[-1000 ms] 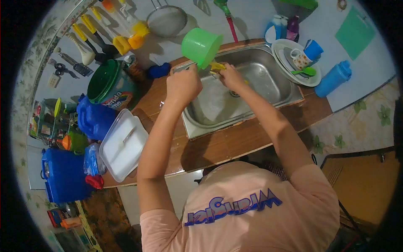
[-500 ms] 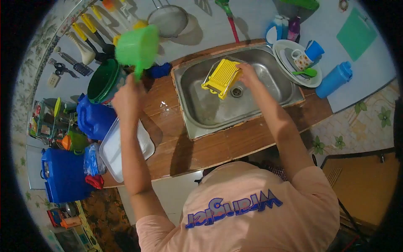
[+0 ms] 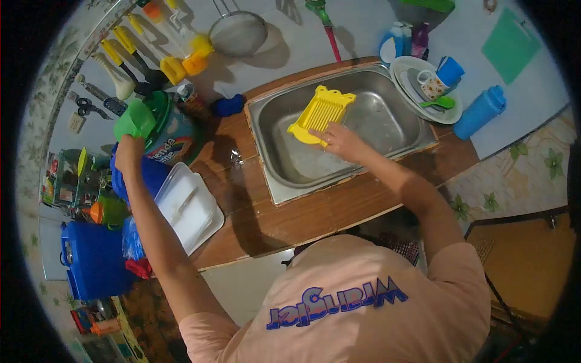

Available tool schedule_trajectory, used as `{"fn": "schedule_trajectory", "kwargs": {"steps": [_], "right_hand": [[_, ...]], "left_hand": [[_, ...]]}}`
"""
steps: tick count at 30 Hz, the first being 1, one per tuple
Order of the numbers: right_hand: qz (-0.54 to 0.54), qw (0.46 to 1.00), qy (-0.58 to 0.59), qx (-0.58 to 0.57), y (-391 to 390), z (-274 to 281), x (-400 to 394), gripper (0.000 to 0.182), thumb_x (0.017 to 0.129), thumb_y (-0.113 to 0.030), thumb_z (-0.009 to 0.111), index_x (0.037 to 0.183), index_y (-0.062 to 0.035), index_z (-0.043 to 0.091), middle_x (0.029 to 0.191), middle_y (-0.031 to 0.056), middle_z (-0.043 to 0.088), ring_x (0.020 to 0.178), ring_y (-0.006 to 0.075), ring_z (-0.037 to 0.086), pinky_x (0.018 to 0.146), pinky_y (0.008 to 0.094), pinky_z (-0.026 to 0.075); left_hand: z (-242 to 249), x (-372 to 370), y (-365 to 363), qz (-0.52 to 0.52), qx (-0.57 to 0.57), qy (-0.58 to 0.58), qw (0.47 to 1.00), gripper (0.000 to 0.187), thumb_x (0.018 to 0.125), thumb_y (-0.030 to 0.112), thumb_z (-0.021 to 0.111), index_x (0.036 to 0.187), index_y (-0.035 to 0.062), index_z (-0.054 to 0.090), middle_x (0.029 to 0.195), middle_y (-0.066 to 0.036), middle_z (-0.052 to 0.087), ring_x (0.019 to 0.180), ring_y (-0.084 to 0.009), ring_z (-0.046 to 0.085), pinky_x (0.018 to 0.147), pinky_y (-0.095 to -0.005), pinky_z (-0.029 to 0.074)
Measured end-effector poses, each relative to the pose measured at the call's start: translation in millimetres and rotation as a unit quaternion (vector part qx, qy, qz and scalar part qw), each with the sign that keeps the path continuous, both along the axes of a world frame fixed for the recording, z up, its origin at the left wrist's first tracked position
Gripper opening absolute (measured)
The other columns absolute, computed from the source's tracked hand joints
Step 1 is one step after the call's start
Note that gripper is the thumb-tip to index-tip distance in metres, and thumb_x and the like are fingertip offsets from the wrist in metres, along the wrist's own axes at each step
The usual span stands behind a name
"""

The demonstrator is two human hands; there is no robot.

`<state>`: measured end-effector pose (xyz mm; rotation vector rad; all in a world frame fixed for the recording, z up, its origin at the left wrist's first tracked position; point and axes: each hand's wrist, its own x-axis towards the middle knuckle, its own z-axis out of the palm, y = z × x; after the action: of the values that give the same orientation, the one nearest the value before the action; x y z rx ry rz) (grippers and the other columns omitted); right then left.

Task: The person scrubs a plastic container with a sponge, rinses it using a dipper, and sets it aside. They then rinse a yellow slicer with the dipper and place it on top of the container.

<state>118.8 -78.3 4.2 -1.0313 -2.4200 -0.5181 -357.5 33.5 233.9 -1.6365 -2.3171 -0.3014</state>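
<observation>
My left hand [image 3: 129, 157] is wrapped round the handle of a light green water dipper [image 3: 134, 120], which is tilted by the rim of a pail with a dark green top [image 3: 175, 130]. Over the metal sink [image 3: 284, 163], a yellow slicer with a row of parallel slots [image 3: 325, 111] is held aslant. My right hand [image 3: 340, 143] grips it at its lower edge, fingers on the slotted side. Part of the dipper's handle is hidden in my left hand.
Right of the sink stand stacked dishes [image 3: 455, 116] with cups and a green spoon, beside a blue tumbler [image 3: 481, 113]. A white lid [image 3: 206, 212] and blue jug [image 3: 151, 178] lie left. Utensils and a strainer [image 3: 239, 35] hang on the wall.
My left hand has swung left and down with the dipper, from above the counter to the pail. The slicer has turned in my right hand, which has moved to its lower edge.
</observation>
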Motion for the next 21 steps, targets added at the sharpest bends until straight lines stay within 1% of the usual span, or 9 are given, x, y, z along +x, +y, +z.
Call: {"fn": "schedule_trajectory", "kwargs": {"steps": [3,8,10,11,12,13,16,18,21], "right_hand": [[0.089,0.993,-0.037,0.064,-9.8,4.6,3.1,0.030,0.079,-0.018,0.058,0.109,-0.0131,0.062,0.119,0.0014,0.056,0.091,0.0245,0.056,0.085,0.0397,0.047],[0.090,0.994,0.008,0.058,-20.9,13.8,-6.5,0.033,0.076,-0.020,0.062,0.108,-0.0125,0.063,0.121,-0.0008,0.055,0.089,0.0202,0.056,0.087,0.0362,0.047],[0.080,0.994,0.015,0.069,-20.4,11.1,-5.9,0.034,0.074,-0.020,0.064,0.107,-0.0131,0.063,0.120,-0.0018,0.055,0.090,0.0191,0.056,0.088,0.0357,0.047],[0.076,0.995,0.012,0.070,-18.9,9.7,-4.4,0.034,0.074,-0.020,0.065,0.107,-0.0135,0.064,0.120,-0.0022,0.055,0.090,0.0188,0.056,0.088,0.0357,0.047],[0.072,0.995,0.009,0.071,-17.8,8.4,-2.9,0.034,0.073,-0.020,0.065,0.107,-0.0139,0.064,0.119,-0.0027,0.055,0.090,0.0185,0.056,0.088,0.0357,0.046],[0.069,0.995,0.013,0.069,-17.1,8.2,-1.9,0.033,0.074,-0.020,0.065,0.106,-0.0140,0.064,0.119,-0.0026,0.055,0.090,0.0185,0.056,0.089,0.0361,0.046],[0.071,0.995,0.016,0.066,-15.2,9.1,1.3,0.029,0.074,-0.021,0.065,0.101,-0.0130,0.065,0.121,-0.0021,0.055,0.091,0.0195,0.056,0.088,0.0369,0.047],[0.089,0.994,0.009,0.066,-13.2,9.3,3.8,0.025,0.073,-0.021,0.066,0.096,-0.0110,0.065,0.125,-0.0013,0.053,0.092,0.0216,0.055,0.085,0.0372,0.048],[0.102,0.991,0.003,0.091,-4.4,1.5,3.9,0.027,0.072,-0.020,0.067,0.097,-0.0107,0.065,0.122,-0.0007,0.055,0.089,0.0234,0.055,0.079,0.0347,0.049]], "left_hand": [[-10.3,-15.6,18.3,-0.015,-0.021,0.004,1.000,0.043,0.078,0.036,0.047,0.105,0.0049,0.059,0.105,-0.022,0.061,0.100,-0.0405,0.057,0.084,-0.0468,0.045],[-14.4,-32.9,40.1,-0.042,-0.067,-0.014,0.997,0.045,0.075,0.035,0.052,0.106,0.0016,0.059,0.101,-0.023,0.061,0.097,-0.0416,0.057,0.078,-0.0458,0.046],[-26.3,-87.1,70.5,-0.114,-0.072,-0.129,0.982,0.041,0.075,0.029,0.055,0.102,-0.0010,0.060,0.094,-0.025,0.062,0.088,-0.0414,0.059,0.073,-0.0451,0.046],[-20.7,-85.3,68.4,-0.150,-0.075,-0.186,0.968,0.039,0.074,0.027,0.056,0.100,-0.0023,0.061,0.090,-0.025,0.062,0.083,-0.0414,0.060,0.070,-0.0447,0.046],[-20.4,-85.8,58.4,-0.121,0.024,-0.300,0.946,0.033,0.073,0.020,0.059,0.094,-0.0037,0.062,0.074,-0.020,0.063,0.065,-0.0346,0.060,0.061,-0.0408,0.046],[-22.6,-109.2,64.8,-0.196,0.038,-0.245,0.949,0.032,0.073,0.021,0.060,0.095,-0.0023,0.063,0.069,-0.015,0.060,0.060,-0.0295,0.057,0.056,-0.0379,0.044],[17.4,-86.5,17.3,-0.120,0.065,-0.376,0.916,0.033,0.074,0.022,0.060,0.100,0.0023,0.063,0.060,-0.004,0.051,0.049,-0.0168,0.046,0.045,-0.0297,0.035],[37.8,-69.6,-11.4,-0.115,0.065,-0.413,0.901,0.033,0.075,0.022,0.060,0.104,0.0054,0.064,0.054,0.004,0.046,0.042,-0.0084,0.039,0.037,-0.0241,0.029],[46.6,-42.0,-39.7,-0.143,0.052,-0.445,0.883,0.035,0.077,0.023,0.059,0.108,0.0069,0.062,0.052,0.006,0.040,0.039,-0.0043,0.032,0.034,-0.0219,0.021]]}}
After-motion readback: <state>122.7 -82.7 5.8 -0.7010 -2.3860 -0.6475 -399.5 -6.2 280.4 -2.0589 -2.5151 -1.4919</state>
